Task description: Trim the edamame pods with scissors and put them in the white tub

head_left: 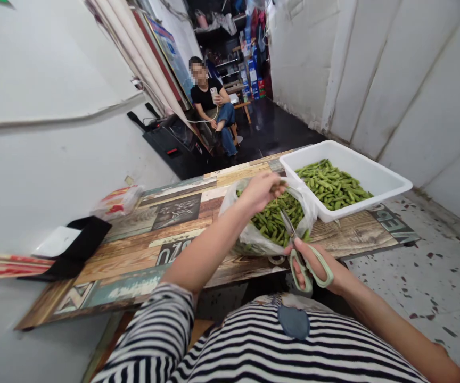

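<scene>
The right hand [311, 259] is wrapped round the stiff scissors [289, 227], best held by the loops [326, 272], and the left hand [262, 190] seems to pinch a light, firm pod [279, 186], best held mid-way, above the soft bag [249, 239] of pods [273, 219] on the table [190, 229] with a big Z [75, 298].

The place looks like a small, plain eatery or shop room, though a home cannot be ruled out: a long tabletop printed with multicoloured wood planks and lettering [182, 213] crosses the middle of the frame, with a black holder [94, 234] of slim red-and-pale sticks resembling chopsticks [18, 266] at its left end. Food preparation shows in the green bean pods [334, 183] inside a white rectangular plastic tray [382, 178] at right. Crowded dark shelves [226, 61] and stacked blue-and-white cartons [253, 72] at upper centre suggest storage.
</scene>
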`<state>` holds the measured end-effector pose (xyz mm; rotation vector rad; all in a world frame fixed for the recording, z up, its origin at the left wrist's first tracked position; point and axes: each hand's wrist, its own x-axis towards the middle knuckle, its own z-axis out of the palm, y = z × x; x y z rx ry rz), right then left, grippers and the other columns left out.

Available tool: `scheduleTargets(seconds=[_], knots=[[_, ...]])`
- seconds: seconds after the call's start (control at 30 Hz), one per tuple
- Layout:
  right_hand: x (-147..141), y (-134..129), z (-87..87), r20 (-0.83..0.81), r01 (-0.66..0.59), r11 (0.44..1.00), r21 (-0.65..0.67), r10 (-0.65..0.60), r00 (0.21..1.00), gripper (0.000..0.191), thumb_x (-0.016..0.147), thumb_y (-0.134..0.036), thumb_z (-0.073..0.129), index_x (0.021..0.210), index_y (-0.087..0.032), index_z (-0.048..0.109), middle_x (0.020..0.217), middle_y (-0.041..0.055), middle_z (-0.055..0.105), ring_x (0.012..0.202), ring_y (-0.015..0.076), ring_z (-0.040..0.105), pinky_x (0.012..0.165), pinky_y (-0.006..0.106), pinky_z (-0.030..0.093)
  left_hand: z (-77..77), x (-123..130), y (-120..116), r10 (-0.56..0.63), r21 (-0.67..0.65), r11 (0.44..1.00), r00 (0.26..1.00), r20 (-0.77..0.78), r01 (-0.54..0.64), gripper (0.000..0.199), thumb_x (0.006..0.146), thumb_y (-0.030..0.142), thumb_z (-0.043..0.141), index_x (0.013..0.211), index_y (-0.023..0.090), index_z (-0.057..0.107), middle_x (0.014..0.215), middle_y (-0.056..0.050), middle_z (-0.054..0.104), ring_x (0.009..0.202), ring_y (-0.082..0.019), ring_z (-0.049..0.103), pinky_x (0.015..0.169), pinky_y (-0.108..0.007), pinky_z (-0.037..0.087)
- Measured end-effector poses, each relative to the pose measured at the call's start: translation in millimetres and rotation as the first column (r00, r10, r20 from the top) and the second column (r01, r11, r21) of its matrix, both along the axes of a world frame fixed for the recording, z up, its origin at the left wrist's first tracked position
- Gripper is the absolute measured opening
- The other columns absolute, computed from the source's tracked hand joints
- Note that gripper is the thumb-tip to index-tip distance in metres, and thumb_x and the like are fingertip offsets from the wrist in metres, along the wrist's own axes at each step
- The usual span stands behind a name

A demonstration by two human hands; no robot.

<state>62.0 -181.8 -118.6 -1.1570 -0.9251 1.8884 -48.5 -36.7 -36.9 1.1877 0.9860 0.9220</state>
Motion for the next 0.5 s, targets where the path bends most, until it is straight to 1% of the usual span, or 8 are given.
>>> scheduleTargets(seconds=[0.07, 0.1, 0.17, 0.23, 0.3, 0.37, 0.43, 0.5], knots=[[9, -7, -0.9, -0.024, -0.032, 0.999, 0.027, 0.033, 0.999, 0.048, 0.078, -0.065, 0.047, 0.093, -0.02, 0.053, 0.057, -0.0032, 0.054, 0.046, 0.0144, 0.054, 0.047, 0.029, 0.047, 13.5, 28, 25, -0.042, 0.129, 0.99, 0.998, -0.057, 0.049, 0.004, 0.072, 0.008, 0.048, 0.073, 0.011, 0.051, 0.077, -0.008, 0.064, 0.059, -0.007, 0.056, 0.058, -0.021, 0.043], [13, -10, -0.5, -0.024, -0.039, 0.998, 0.048, 0.04, 0.999, 0.048, 0.079, -0.065, 0.047, 0.095, -0.02, 0.053, 0.061, -0.0022, 0.055, 0.051, 0.0159, 0.057, 0.052, 0.03, 0.048, 19.3, 39, 37, -0.062, 0.209, 0.974, 0.993, -0.103, 0.082, 0.009, 0.072, 0.008, 0.049, 0.08, 0.01, 0.055, 0.085, -0.009, 0.065, 0.067, -0.01, 0.058, 0.066, -0.025, 0.045], [22, -16, 0.7, 0.02, -0.056, 0.993, 0.105, 0.054, 0.998, 0.047, 0.081, -0.062, 0.046, 0.1, -0.02, 0.051, 0.066, -0.0007, 0.058, 0.059, 0.0179, 0.06, 0.058, 0.032, 0.048, 27.4, 52, 54, -0.118, 0.399, 0.892, 0.963, -0.243, 0.21, 0.023, 0.068, 0.006, 0.054, 0.089, 0.01, 0.06, 0.099, -0.01, 0.064, 0.086, -0.015, 0.06, 0.079, -0.03, 0.045], [31, -19, 0.8, 0.128, -0.111, 0.975, 0.192, 0.087, 0.988, 0.043, 0.083, -0.056, 0.05, 0.104, -0.019, 0.049, 0.067, 0.0, 0.06, 0.061, 0.0182, 0.06, 0.063, 0.032, 0.047, 28.0, 47, 59, -0.059, 0.553, 0.779, 0.913, -0.403, 0.294, 0.031, 0.063, 0.004, 0.058, 0.093, 0.011, 0.064, 0.106, -0.01, 0.064, 0.098, -0.02, 0.057, 0.088, -0.032, 0.041], [37, -19, -1.4, 0.223, -0.158, 0.95, 0.268, 0.099, 0.97, 0.041, 0.084, -0.05, 0.053, 0.108, -0.018, 0.046, 0.064, 0.0001, 0.061, 0.06, 0.0179, 0.059, 0.065, 0.032, 0.046, 19.5, 27, 51, 0.064, 0.602, 0.711, 0.818, -0.572, 0.365, 0.028, 0.063, 0.006, 0.06, 0.089, 0.012, 0.067, 0.101, -0.01, 0.065, 0.1, -0.022, 0.056, 0.091, -0.033, 0.038], [38, -15, -4.9, 0.239, -0.145, 0.94, 0.31, 0.071, 0.969, 0.041, 0.084, -0.047, 0.055, 0.111, -0.017, 0.044, 0.062, -0.0008, 0.06, 0.058, 0.0172, 0.058, 0.063, 0.032, 0.046, 2.7, 1, 38, 0.128, 0.491, 0.746, 0.627, -0.769, 0.45, 0.014, 0.066, 0.012, 0.061, 0.078, 0.015, 0.068, 0.082, -0.008, 0.066, 0.09, -0.024, 0.057, 0.089, -0.036, 0.037], [34, -10, -7.7, 0.193, -0.09, 0.944, 0.318, 0.029, 0.981, 0.041, 0.084, -0.047, 0.055, 0.11, -0.017, 0.045, 0.058, -0.0026, 0.057, 0.054, 0.0158, 0.056, 0.056, 0.029, 0.044, -18.0, -22, 26, 0.157, 0.383, 0.799, 0.455, -0.877, 0.463, 0.003, 0.063, 0.017, 0.068, 0.064, 0.016, 0.065, 0.069, -0.007, 0.063, 0.085, -0.025, 0.057, 0.089, -0.037, 0.035], [27, -4, -8.2, 0.15, -0.041, 0.953, 0.301, -0.005, 0.989, 0.04, 0.081, -0.048, 0.057, 0.105, -0.017, 0.047, 0.054, -0.005, 0.052, 0.049, 0.0139, 0.051, 0.049, 0.027, 0.041, -36.5, -35, 18, 0.173, 0.363, 0.802, 0.397, -0.902, 0.475, 0.009, 0.059, 0.018, 0.072, 0.061, 0.017, 0.062, 0.068, -0.007, 0.062, 0.085, -0.025, 0.057, 0.088, -0.037, 0.034]])
